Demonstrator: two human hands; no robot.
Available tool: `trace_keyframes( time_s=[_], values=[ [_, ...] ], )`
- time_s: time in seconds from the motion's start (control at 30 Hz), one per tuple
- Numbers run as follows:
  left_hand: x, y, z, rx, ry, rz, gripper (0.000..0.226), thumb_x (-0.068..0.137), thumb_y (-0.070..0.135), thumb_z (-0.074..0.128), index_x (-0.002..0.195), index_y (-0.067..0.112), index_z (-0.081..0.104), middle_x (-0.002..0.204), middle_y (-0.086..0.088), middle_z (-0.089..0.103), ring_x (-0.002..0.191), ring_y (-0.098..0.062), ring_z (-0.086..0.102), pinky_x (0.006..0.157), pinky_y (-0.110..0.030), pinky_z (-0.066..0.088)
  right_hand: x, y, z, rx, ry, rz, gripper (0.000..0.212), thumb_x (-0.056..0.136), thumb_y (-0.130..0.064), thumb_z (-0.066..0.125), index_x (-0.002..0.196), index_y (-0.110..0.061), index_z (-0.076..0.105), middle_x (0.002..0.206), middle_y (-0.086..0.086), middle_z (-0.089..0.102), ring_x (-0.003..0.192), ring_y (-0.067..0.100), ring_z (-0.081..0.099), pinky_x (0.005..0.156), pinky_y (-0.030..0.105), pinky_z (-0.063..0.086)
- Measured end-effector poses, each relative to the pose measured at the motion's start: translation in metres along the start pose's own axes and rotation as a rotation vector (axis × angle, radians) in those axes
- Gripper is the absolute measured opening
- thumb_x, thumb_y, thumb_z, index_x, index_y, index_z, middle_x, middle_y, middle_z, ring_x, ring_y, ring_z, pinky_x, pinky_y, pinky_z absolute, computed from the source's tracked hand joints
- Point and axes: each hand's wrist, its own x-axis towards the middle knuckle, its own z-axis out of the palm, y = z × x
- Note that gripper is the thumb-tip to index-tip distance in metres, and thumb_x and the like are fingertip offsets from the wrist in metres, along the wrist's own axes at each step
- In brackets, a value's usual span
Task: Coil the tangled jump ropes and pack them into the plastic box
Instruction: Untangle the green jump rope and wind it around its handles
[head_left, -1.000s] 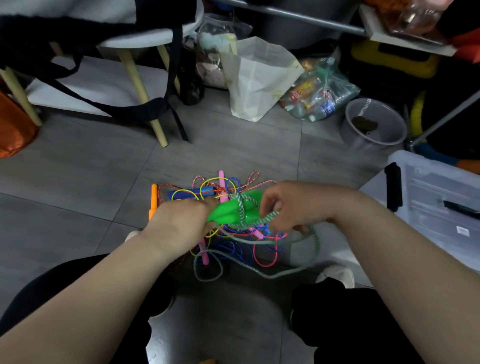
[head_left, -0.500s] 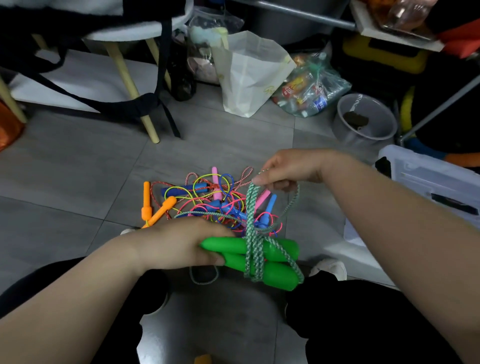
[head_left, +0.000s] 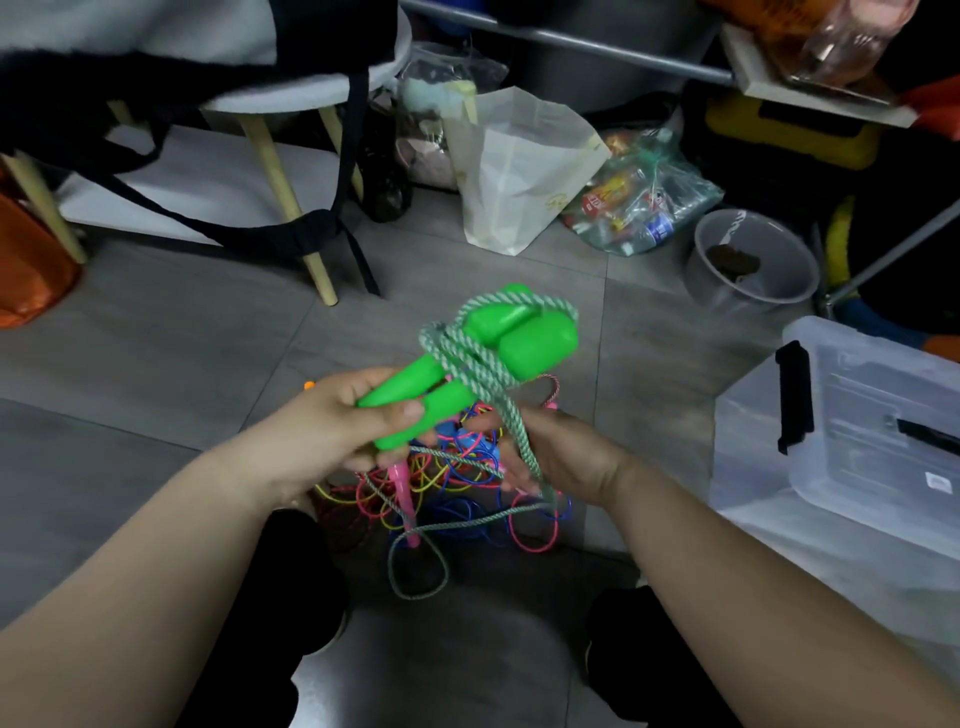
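Green handles (head_left: 519, 338), gripped by left hand (head_left: 332, 426), now tilt upward; right hand (head_left: 566, 457) grips the cord (head_left: 483, 374).

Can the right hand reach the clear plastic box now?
Probably yes, but not empty: the right hand holds the green-and-white braided rope, wound round the green plastic handles in the left hand. Nothing lies between it and the clear plastic box with the black latch.

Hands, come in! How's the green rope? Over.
Left hand grips two green plastic handles. Right hand holds green-white braided rope, partly wound. Loose tail lies over tangled coloured ropes.
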Motion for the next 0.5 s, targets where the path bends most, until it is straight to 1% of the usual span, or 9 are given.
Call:
trace_keyframes(
  time_s=[0.07,0.13,0.17,0.23,0.3,0.37,0.4,0.43,0.5],
  values=[
    [0.003,0.002,0.0,-0.101,0.092,-0.007,0.032,0.063,0.02,0.075,0.087,0.011,0.056,0.057,-0.002,0.064,0.037,-0.005,0.042,0.03,-0.008,0.022,-0.002,-0.004,0.002,0.059,-0.019,-0.027,0.035,0.097,-0.031,0.023,0.097,-0.024,0.057,0.033,-0.004,0.038,0.026,0.004,0.029,0.045,0.018,0.043],
    [0.004,0.003,0.001,-0.147,0.183,-0.033,0.008,0.08,0.011,0.056,0.087,0.008,0.054,0.054,-0.001,0.063,0.035,-0.005,0.041,0.03,-0.009,0.019,-0.007,-0.003,0.005,-0.049,0.008,-0.086,0.023,0.096,-0.024,0.033,0.101,-0.028,0.056,0.034,-0.005,0.039,0.026,0.003,0.028,0.039,0.017,0.036],
    [0.005,0.002,0.003,-0.154,0.213,-0.044,0.006,0.085,0.009,0.049,0.087,0.008,0.053,0.054,-0.001,0.063,0.035,-0.005,0.041,0.03,-0.009,0.019,-0.008,-0.003,0.008,-0.093,0.038,-0.074,0.019,0.096,-0.021,0.037,0.103,-0.027,0.054,0.034,-0.006,0.04,0.026,0.003,0.029,0.036,0.016,0.032],
    [0.007,-0.001,0.005,-0.182,0.251,-0.069,0.01,0.089,0.009,0.044,0.088,0.009,0.054,0.053,0.001,0.064,0.034,-0.004,0.041,0.03,-0.009,0.019,-0.007,0.0,0.015,-0.218,0.108,-0.057,0.017,0.096,-0.018,0.04,0.108,-0.03,0.042,0.042,-0.006,0.045,0.027,0.003,0.033,0.033,0.014,0.029],
    [0.011,-0.003,0.005,-0.224,0.316,-0.088,0.011,0.091,0.011,0.044,0.088,0.01,0.054,0.051,0.002,0.064,0.033,-0.003,0.041,0.03,-0.008,0.019,-0.008,0.002,0.024,-0.341,0.184,-0.074,0.018,0.095,-0.019,0.041,0.097,-0.036,0.035,0.058,-0.005,0.049,0.037,0.002,0.038,0.037,0.015,0.034],
    [0.014,-0.005,0.002,-0.233,0.396,-0.094,0.01,0.092,0.012,0.045,0.089,0.01,0.054,0.048,0.003,0.063,0.031,-0.003,0.041,0.03,-0.008,0.021,-0.01,0.005,0.03,-0.47,0.273,-0.158,0.016,0.095,-0.022,0.042,0.085,-0.035,0.039,0.069,-0.002,0.052,0.056,0.009,0.047,0.052,0.022,0.039],
    [0.015,-0.006,0.001,-0.186,0.436,-0.09,0.008,0.092,0.013,0.046,0.091,0.01,0.054,0.047,0.004,0.063,0.03,-0.002,0.041,0.03,-0.008,0.022,-0.012,0.006,0.031,-0.538,0.298,-0.192,0.012,0.094,-0.024,0.043,0.084,-0.03,0.043,0.072,0.002,0.054,0.064,0.016,0.05,0.059,0.027,0.039],
    [0.015,-0.007,0.0,-0.101,0.475,-0.081,0.007,0.092,0.012,0.048,0.092,0.01,0.055,0.046,0.005,0.062,0.03,-0.001,0.041,0.03,-0.009,0.024,-0.014,0.005,0.031,-0.615,0.309,-0.205,0.009,0.094,-0.025,0.044,0.087,-0.024,0.049,0.071,0.004,0.054,0.069,0.022,0.051,0.062,0.03,0.037],
    [0.015,-0.01,-0.002,0.126,0.534,-0.058,0.006,0.09,0.011,0.052,0.093,0.007,0.056,0.047,0.004,0.058,0.029,-0.002,0.042,0.031,-0.01,0.029,-0.02,0.0,0.028,-0.789,0.319,-0.194,0.019,0.094,-0.026,0.044,0.098,-0.013,0.057,0.066,0.001,0.05,0.074,0.025,0.048,0.062,0.03,0.032]
  ],
)
